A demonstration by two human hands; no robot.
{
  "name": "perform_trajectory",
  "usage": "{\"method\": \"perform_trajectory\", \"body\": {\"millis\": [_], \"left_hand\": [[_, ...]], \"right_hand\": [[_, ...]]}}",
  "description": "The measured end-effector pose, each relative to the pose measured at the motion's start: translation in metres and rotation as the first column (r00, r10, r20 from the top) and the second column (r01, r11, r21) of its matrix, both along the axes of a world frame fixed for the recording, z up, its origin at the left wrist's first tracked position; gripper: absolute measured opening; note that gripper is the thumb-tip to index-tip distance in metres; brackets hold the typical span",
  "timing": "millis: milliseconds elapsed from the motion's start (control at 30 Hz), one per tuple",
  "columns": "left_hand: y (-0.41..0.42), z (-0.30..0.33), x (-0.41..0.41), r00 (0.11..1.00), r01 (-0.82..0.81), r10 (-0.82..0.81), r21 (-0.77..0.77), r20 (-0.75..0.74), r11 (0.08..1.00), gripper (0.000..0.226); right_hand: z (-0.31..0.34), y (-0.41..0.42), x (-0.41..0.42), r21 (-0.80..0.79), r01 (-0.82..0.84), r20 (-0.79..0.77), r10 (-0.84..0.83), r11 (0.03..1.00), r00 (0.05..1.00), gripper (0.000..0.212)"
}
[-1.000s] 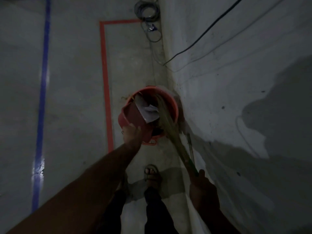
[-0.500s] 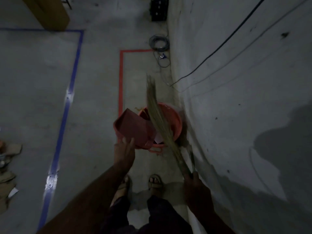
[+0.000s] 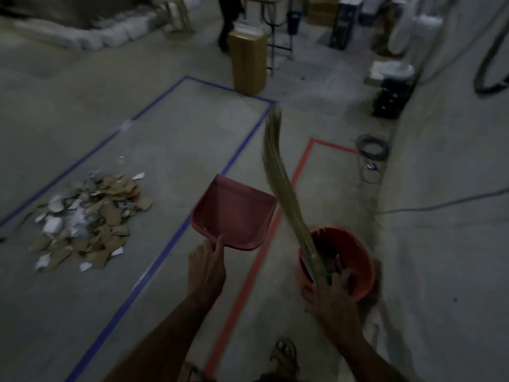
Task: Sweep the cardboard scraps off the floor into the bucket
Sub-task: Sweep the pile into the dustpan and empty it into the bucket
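A pile of brown and white cardboard scraps (image 3: pixel 88 216) lies on the grey floor at the left, inside a blue taped rectangle. My left hand (image 3: pixel 205 267) grips the near end of a red dustpan (image 3: pixel 234 213), which is held in the air with nothing in it. My right hand (image 3: pixel 329 297) grips the handle of a straw broom (image 3: pixel 278 172), whose bristles point up and away. Just behind that hand, an orange bucket (image 3: pixel 355 249) stands on the floor against the wall with scraps inside.
Blue tape (image 3: pixel 170 252) and red tape (image 3: pixel 248 282) run along the floor. A coiled cable (image 3: pixel 371 150) lies near the wall on the right. A tall brown box (image 3: pixel 249 62), stools and dark equipment stand at the back. My sandalled foot (image 3: pixel 285 355) is below.
The view has swung up and left, bringing the scrap pile into sight. The dustpan has come away from the bucket to the left. The broom has lifted out of the bucket.
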State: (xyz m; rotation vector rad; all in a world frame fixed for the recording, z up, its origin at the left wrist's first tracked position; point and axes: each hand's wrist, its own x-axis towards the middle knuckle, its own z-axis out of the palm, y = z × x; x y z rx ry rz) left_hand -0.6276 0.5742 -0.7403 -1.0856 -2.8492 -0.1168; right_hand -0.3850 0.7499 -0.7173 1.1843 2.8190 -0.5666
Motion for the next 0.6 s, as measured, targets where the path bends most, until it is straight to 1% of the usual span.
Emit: {"method": "perform_trajectory", "body": {"millis": [33,67,100,133,200,267,300,333,400,433,467,500,533,600], "left_hand": [[-0.018,0.004,-0.009,0.999,-0.042,0.042,0.026,0.003,0.999,0.048],[-0.039,0.007,-0.018,0.996,-0.090,0.090,0.050,0.003,0.995,0.049],[-0.061,0.012,-0.026,0.989,-0.147,0.147,0.056,0.011,0.987,0.050],[-0.084,0.016,-0.034,0.979,-0.206,0.206,0.052,0.007,0.977,0.051],[-0.133,0.022,-0.050,0.951,-0.307,0.308,0.033,-0.017,0.951,0.054],[-0.185,0.027,-0.067,0.915,-0.401,0.401,0.026,-0.033,0.916,0.057],[-0.210,0.028,-0.074,0.895,-0.444,0.445,0.027,-0.037,0.896,0.056],[-0.235,0.029,-0.081,0.873,-0.485,0.486,0.030,-0.042,0.874,0.053],[-0.283,0.031,-0.092,0.831,-0.553,0.555,0.049,-0.042,0.832,0.046],[-0.305,0.032,-0.098,0.813,-0.578,0.581,0.063,-0.043,0.813,0.044],[-0.327,0.031,-0.104,0.796,-0.599,0.603,0.076,-0.045,0.797,0.044],[-0.348,0.031,-0.110,0.782,-0.617,0.622,0.086,-0.048,0.782,0.046],[-0.367,0.030,-0.115,0.769,-0.631,0.637,0.094,-0.051,0.770,0.049],[-0.404,0.029,-0.122,0.741,-0.663,0.669,0.104,-0.051,0.742,0.051]], "right_hand": [[0.003,-0.005,-0.017,0.010,-0.058,0.066,0.057,0.998,0.996,0.082],[0.000,-0.012,-0.035,0.039,-0.072,0.077,0.069,0.997,0.995,0.072],[0.006,-0.021,-0.053,0.048,-0.078,0.080,0.074,0.996,0.994,0.057],[0.011,-0.032,-0.071,0.057,-0.076,0.044,0.074,0.995,0.996,0.046],[0.022,-0.062,-0.102,0.048,-0.130,-0.026,0.132,0.990,0.991,0.047],[0.031,-0.095,-0.133,0.031,-0.236,-0.066,0.238,0.971,0.969,0.056],[0.033,-0.112,-0.149,0.026,-0.301,-0.076,0.302,0.953,0.950,0.064],[0.033,-0.129,-0.166,0.013,-0.329,-0.100,0.329,0.944,0.939,0.068],[0.027,-0.161,-0.199,0.001,-0.360,-0.122,0.357,0.933,0.926,0.068],[0.033,-0.181,-0.217,0.015,-0.404,-0.141,0.402,0.914,0.905,0.069],[0.035,-0.199,-0.233,0.042,-0.426,-0.124,0.428,0.904,0.895,0.072],[0.036,-0.214,-0.249,0.035,-0.459,-0.090,0.460,0.888,0.883,0.072],[0.034,-0.229,-0.264,0.015,-0.474,-0.072,0.473,0.881,0.878,0.068],[0.031,-0.254,-0.289,-0.024,-0.472,-0.033,0.471,0.881,0.882,0.055]]}}
